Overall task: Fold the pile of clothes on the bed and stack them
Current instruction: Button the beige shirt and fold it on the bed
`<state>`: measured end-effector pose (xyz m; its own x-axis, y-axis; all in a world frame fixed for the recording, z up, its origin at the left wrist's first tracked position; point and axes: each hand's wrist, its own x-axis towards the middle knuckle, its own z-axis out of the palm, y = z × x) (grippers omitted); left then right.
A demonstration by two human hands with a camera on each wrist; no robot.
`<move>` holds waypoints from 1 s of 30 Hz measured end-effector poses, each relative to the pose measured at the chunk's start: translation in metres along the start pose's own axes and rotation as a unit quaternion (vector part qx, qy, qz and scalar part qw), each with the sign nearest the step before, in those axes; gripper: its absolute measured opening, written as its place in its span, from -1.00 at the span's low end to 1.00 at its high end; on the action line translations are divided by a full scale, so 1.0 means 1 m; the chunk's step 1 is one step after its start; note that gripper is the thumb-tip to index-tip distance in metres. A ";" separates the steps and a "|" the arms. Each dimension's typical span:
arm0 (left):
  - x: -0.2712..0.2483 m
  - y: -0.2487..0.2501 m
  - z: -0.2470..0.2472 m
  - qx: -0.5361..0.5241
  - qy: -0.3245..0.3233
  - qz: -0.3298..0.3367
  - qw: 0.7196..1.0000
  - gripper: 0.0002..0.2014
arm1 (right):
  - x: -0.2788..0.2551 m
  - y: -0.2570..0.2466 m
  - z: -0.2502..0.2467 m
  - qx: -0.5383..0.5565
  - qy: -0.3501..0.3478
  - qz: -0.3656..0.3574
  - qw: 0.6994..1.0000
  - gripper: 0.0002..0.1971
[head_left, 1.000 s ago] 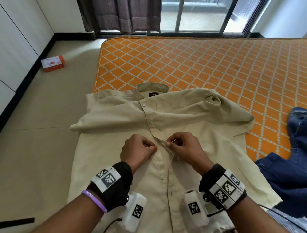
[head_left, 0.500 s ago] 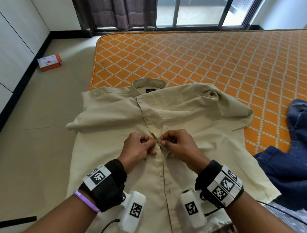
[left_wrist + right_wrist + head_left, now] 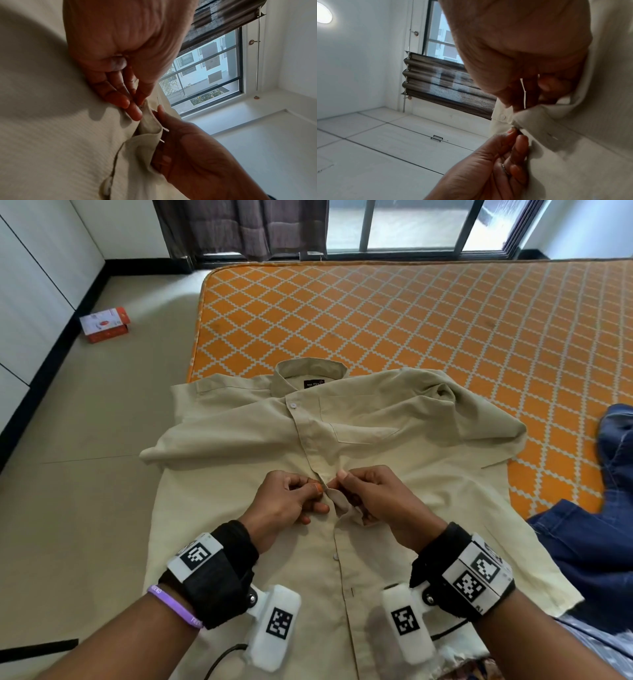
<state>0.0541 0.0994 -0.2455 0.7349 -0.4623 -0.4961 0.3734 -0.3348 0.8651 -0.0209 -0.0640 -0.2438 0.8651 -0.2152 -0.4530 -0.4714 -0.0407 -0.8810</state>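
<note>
Orange mattress (image 3: 411,320) (diamond print), tile floor (image 3: 85,474), curtained window (image 3: 411,224).

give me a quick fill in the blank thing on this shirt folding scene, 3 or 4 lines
1. Both hands, left hand and right hand, pinch the front placket of the ____ button-up shirt.
2. The shirt lies on a mattress with an orange and white ____ pattern.
3. Right of the shirt lies a dark blue ____ garment.
4. A small orange and white box sits on the ____.

Missing words: beige; diamond; denim; floor

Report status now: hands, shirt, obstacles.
Left hand and right hand both pinch placket of beige shirt, flat on bed. Folding not begun. Nothing blocking.
</note>
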 end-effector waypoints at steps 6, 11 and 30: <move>-0.003 0.002 0.000 -0.006 0.017 -0.017 1.000 -0.88 | 0.002 0.004 0.008 0.006 0.026 0.002 1.000 -0.78; -0.005 0.004 0.000 -0.008 0.033 -0.034 0.999 -0.81 | 0.002 0.005 0.013 -0.019 0.063 -0.036 0.997 -0.85; -0.003 -0.001 0.008 0.045 0.090 -0.043 0.994 -0.81 | 0.007 0.007 0.020 -0.203 0.092 -0.101 0.970 -0.96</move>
<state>0.0466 0.0950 -0.2455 0.7954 -0.2770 -0.5391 0.3929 -0.4415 0.8067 -0.0141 -0.0460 -0.2558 0.9192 -0.3314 -0.2128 -0.3571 -0.4734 -0.8052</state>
